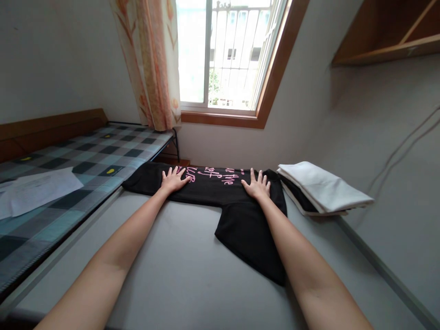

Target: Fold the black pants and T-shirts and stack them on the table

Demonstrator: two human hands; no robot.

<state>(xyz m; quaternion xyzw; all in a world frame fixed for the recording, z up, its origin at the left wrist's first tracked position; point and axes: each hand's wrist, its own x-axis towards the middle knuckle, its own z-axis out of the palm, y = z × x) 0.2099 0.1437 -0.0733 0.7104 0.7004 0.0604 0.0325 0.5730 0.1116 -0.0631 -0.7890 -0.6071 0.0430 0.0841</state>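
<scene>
matt black cloth shirt (252, 229)

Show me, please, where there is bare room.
The gray surface is bare between the left arm and black shirt, and between the right arm and wall. Its far end is crowded: shirt, left hand, right hand, folded fabrics.

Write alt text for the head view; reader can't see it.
A person's left hand and right hand lie flat and splayed on a black garment with pink lettering, laid on a grey table. Folded white and black cloths are stacked at picture right; a checked mattress with papers lies at left, a barred window beyond.
</scene>
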